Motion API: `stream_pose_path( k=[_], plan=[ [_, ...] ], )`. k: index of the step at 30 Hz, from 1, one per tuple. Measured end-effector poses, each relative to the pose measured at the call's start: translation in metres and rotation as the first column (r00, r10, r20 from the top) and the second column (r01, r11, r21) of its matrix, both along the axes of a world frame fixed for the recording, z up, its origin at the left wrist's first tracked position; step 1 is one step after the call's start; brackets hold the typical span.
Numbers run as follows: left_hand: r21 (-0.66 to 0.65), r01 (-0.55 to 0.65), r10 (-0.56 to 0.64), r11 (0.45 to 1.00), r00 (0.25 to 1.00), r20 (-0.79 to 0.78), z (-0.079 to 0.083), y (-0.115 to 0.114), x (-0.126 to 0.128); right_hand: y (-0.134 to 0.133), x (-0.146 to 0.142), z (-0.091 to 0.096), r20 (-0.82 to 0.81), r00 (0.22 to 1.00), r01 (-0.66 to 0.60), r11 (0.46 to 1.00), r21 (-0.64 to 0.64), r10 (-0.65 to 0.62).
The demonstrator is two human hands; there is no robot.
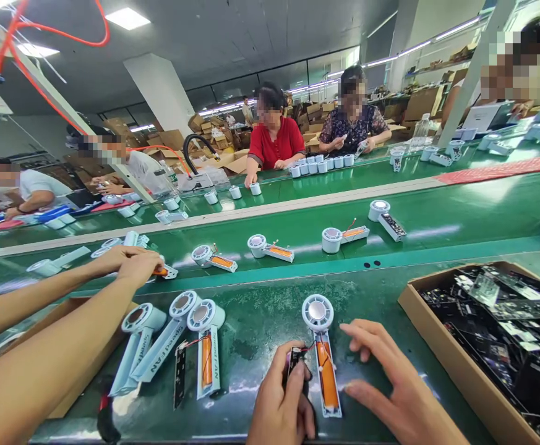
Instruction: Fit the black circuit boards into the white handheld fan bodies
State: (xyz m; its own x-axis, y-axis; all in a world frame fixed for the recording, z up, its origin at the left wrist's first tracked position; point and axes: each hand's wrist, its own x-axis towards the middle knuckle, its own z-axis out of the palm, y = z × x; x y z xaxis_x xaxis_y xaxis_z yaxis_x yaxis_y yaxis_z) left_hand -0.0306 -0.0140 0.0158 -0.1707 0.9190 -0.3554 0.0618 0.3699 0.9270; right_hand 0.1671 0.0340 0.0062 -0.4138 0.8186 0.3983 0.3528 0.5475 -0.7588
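An open handheld fan (317, 314) lies on the green bench, its round head away from me and an orange battery (328, 377) showing in the handle. My left hand (284, 395) pinches a small black circuit board (294, 357) just left of the handle; thin red wires run from the board to the fan. On the fan's right side, my right hand (388, 377) hovers with fingers spread, holding nothing. Further left is another opened fan (206, 346) with a loose black circuit board (179, 376) beside it, and two more fans (144, 346) lean together.
A cardboard box (430, 346) full of black circuit boards stands at the right. Beyond the bench runs a green conveyor (292, 219) carrying several fans. A co-worker's arms (98, 309) reach in from the left onto it. Several people sit across the line.
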Motion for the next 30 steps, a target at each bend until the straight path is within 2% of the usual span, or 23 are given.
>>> stream_pose_path(
  k=[3,6,11,13,17,21,26,30],
  plan=[
    [0.004,0.041,-0.041,0.999,0.999,0.015,-0.005,0.0,-0.004,-0.002,0.002,-0.007,0.058,0.998,-0.022,0.999,0.035,0.02],
    [0.026,0.054,-0.055,0.998,0.998,0.024,-0.013,0.001,-0.008,0.0,-0.014,-0.008,0.057,0.998,-0.046,0.995,0.094,0.041],
    [0.201,-0.063,0.05,0.978,0.996,0.069,-0.023,0.001,-0.008,0.009,-0.035,-0.004,0.003,0.996,-0.094,0.989,0.115,0.094],
    [0.229,-0.096,0.071,0.969,0.99,0.118,-0.024,-0.001,-0.007,0.012,-0.038,-0.003,0.013,0.994,-0.105,0.988,0.111,0.105],
    [0.251,-0.16,0.113,0.955,0.975,0.191,-0.02,-0.005,-0.002,0.012,-0.043,-0.002,0.086,0.992,-0.101,0.986,0.134,0.09],
    [0.338,-0.226,0.176,0.913,0.969,0.173,-0.018,-0.003,0.002,0.01,-0.048,0.003,0.168,0.981,-0.128,0.974,0.185,0.097],
    [0.274,-0.181,0.131,0.945,0.973,0.19,-0.02,-0.002,0.0,0.012,-0.048,0.001,0.123,0.986,-0.135,0.973,0.187,0.114],
    [0.24,-0.146,0.096,0.96,0.974,0.207,-0.025,-0.003,-0.004,0.015,-0.048,0.001,0.02,0.988,-0.158,0.979,0.13,0.156]
  ],
)
